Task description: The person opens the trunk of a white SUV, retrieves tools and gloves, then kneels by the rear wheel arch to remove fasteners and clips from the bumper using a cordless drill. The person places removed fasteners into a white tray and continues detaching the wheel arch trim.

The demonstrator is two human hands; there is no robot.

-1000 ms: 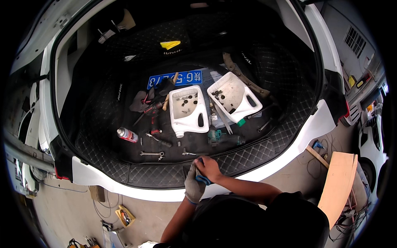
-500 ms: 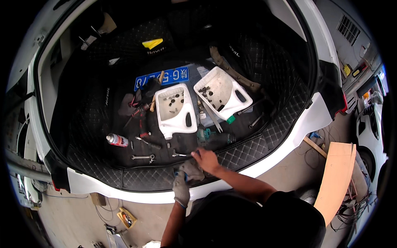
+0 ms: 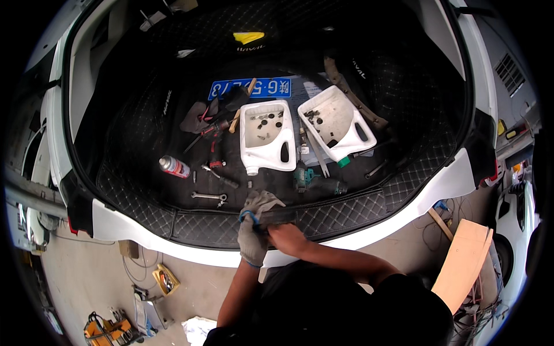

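- Left hand (image 3: 253, 247), gloved, grips a loose glove (image 3: 264, 203) near its blue cuff (image 3: 248, 214), leaving the rest slack above the trunk edge (image 3: 346, 217).
- Right hand (image 3: 287, 239), bare, close beside; grip unclear.
- Cut jugs (image 3: 264, 157) likely keep small parts (image 3: 279, 124) from scattering.

From overhead, I view the gloved left hand (image 3: 252, 241) holding a loose grey glove (image 3: 262, 203) beside the bare right hand (image 3: 287, 239).

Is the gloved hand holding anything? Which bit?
The gloved left hand holds a loose grey glove by its blue-edged cuff.
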